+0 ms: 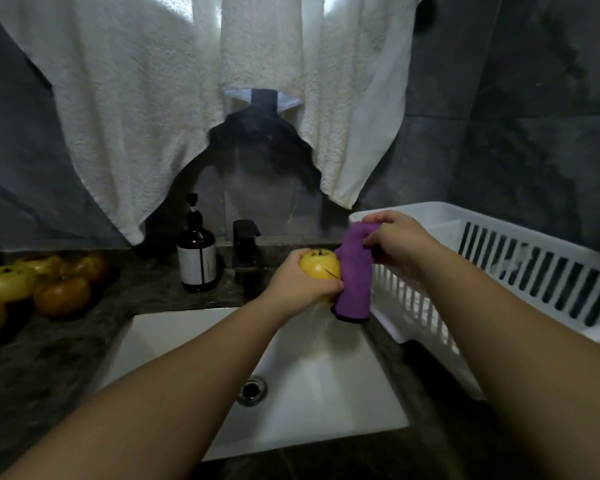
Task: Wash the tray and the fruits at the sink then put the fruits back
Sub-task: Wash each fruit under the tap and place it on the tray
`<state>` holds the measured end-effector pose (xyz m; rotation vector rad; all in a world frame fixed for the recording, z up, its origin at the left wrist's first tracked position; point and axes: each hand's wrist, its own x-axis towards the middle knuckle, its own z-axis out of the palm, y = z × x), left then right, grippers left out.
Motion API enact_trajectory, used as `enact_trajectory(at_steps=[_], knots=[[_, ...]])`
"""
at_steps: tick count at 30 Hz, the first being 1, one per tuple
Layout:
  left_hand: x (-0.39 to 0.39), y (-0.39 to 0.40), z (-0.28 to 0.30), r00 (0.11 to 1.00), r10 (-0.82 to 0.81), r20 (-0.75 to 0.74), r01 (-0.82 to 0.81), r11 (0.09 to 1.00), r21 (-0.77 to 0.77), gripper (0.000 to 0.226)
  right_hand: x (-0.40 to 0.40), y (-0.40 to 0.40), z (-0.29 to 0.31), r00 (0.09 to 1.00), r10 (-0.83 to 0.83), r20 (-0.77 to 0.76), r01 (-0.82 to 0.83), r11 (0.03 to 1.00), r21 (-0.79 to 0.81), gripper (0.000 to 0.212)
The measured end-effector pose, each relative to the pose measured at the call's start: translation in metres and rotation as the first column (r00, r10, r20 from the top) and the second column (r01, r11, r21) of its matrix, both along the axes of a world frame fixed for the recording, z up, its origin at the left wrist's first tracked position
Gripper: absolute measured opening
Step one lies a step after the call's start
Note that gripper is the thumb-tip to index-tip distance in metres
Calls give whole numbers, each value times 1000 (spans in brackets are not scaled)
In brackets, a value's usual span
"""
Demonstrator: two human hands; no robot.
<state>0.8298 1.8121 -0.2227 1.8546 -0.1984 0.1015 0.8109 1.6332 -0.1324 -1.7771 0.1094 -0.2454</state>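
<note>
Over the white sink (194, 344), the left hand (300, 284) grasps a yellow apple (321, 268), speckled brown at its top, while the right hand (400, 242) clutches a purple cloth (354, 282) hanging against it. Beyond sit the white tray (520, 271) on the right, more yellow-brown apples (39, 280) on the left counter, and a brown pump bottle (196, 252).

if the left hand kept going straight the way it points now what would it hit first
Probably the purple cloth held by the right hand: the left hand, gripping the yellow fruit, points right and up, and the cloth already looks against it. Depth is uncertain.
</note>
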Motion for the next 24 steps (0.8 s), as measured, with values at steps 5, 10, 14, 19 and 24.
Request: enact_trajectory(at_steps=[5,10,14,19,24], knots=[[11,-41,12,999,-42,-12,42,998,-53,94,10,-26,5,988,-143,-54,132,978,-159,28],[12,-62,13,997,-77,-6,76,995,-67,99,13,-55,13,972,-208,-108,167,939,-301,30],[11,-67,14,995,-96,-10,95,992,-82,114,9,-65,6,946,-276,-171,151,840,-520,28],[9,-64,14,998,-66,-23,63,992,-110,110,7,-48,9,931,-316,-182,65,635,-770,36],[7,-59,12,995,-84,-62,74,984,-159,110,7,-37,3,922,-216,-322,-129,613,-780,31]])
